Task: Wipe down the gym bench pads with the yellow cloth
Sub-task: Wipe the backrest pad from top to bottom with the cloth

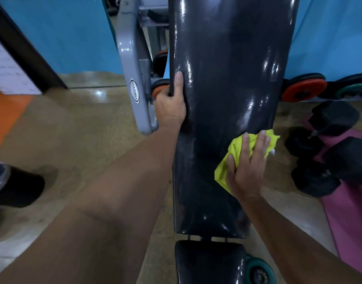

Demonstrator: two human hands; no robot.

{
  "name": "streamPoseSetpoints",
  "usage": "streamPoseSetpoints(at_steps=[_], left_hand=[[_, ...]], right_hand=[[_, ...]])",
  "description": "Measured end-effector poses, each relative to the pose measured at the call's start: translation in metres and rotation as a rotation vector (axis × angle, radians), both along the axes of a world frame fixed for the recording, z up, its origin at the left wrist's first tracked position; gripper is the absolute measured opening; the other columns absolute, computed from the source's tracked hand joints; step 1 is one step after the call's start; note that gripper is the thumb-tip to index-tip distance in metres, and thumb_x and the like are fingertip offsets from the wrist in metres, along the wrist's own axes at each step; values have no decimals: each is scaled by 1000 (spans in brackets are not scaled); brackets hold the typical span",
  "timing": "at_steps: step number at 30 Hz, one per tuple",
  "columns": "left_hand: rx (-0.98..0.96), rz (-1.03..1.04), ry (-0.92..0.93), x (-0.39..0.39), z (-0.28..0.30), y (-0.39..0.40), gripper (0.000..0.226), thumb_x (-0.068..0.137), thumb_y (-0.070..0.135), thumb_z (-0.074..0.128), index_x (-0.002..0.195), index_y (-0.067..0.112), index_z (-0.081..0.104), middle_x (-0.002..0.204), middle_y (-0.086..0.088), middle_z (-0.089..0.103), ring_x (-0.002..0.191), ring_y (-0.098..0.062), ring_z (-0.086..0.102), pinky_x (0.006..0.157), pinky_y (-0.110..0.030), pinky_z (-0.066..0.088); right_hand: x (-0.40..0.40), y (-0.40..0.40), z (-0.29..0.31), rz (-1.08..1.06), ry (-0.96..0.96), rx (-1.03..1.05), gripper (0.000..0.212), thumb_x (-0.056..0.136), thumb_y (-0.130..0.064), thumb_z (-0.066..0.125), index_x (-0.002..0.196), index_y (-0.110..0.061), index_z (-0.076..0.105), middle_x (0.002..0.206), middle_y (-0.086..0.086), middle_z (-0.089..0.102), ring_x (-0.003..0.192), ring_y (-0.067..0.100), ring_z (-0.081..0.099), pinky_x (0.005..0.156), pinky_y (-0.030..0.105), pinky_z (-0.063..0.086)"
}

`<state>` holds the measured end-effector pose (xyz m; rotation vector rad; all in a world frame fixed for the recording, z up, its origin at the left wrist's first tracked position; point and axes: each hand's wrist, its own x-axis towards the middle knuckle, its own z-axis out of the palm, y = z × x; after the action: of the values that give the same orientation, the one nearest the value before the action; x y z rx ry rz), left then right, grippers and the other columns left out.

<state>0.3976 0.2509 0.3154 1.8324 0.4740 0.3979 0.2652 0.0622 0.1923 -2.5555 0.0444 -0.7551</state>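
Observation:
A long, glossy black back pad (pixel 227 68) runs up the middle of the head view, with a shorter black seat pad (pixel 208 261) below it. My left hand (pixel 171 103) grips the back pad's left edge, thumb on top and fingers curled round the side. My right hand (pixel 247 167) lies flat, fingers spread, pressing the yellow cloth (pixel 233 154) against the pad's right side near its lower half. The cloth sticks out above and to the left of the hand; part of it is hidden under the palm.
A grey bench frame arm (pixel 132 78) stands left of the pad. Black hex dumbbells (pixel 329 150) lie on a purple mat (pixel 352 222) at right. Orange (pixel 305 89) and teal (pixel 258 271) weight plates sit on the floor. A dark shoe (pixel 13 185) is at far left.

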Motion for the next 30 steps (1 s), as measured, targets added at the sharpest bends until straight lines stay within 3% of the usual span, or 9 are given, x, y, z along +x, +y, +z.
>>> streamPoseSetpoints(at_steps=[3,7,11,17,21,24,27,30], left_hand=[[-12,-5,7,-1,-1,-2,69,79,86,43,61,21,61,71,6,67,81,-18,65,88,-40,54],[-2,3,1,0,-3,-4,65,88,77,47,55,22,55,60,11,60,75,-12,63,85,-32,53],[-24,23,-9,1,-1,-4,64,90,72,51,50,22,50,47,15,50,61,-5,54,70,-23,45],[-16,41,-13,0,-2,-4,66,90,74,49,51,20,47,48,12,49,61,-8,53,76,-26,48],[-37,31,-7,-1,1,-5,65,92,69,51,48,22,43,42,16,46,55,-3,49,66,-20,43],[-26,32,-10,-1,-2,-4,65,93,69,50,51,20,44,44,14,45,54,-2,48,62,-16,41],[-71,13,-11,-1,-5,-5,64,90,71,51,56,18,40,51,11,42,54,-5,45,60,-15,42],[-101,-33,19,-2,0,-3,61,88,75,50,65,18,54,62,10,54,59,-2,52,64,-9,43]], right_hand=[[-8,-18,-9,60,4,-76,61,105,-39,39,157,-7,30,166,28,11,156,44,5,122,62,18],[9,-18,5,-44,-2,63,63,105,-36,37,159,-6,25,167,27,7,157,42,5,124,64,16],[5,-5,-1,-17,-1,65,63,105,-39,37,158,-6,28,167,27,8,156,44,5,124,61,16],[12,-7,10,-44,-26,87,63,105,-37,39,158,-5,29,166,27,10,156,45,8,120,67,22],[-12,-6,-10,43,38,4,63,106,-43,34,159,-11,24,168,25,7,157,42,1,120,67,21],[-16,-27,-19,104,34,-55,61,105,-41,37,158,-13,25,167,26,8,157,43,4,117,69,25],[2,-16,-1,-5,9,33,62,105,-38,37,158,-8,29,167,27,9,156,44,6,121,66,21],[-2,3,-1,13,38,21,62,105,-41,35,160,-12,24,168,24,7,157,41,1,121,62,22]])
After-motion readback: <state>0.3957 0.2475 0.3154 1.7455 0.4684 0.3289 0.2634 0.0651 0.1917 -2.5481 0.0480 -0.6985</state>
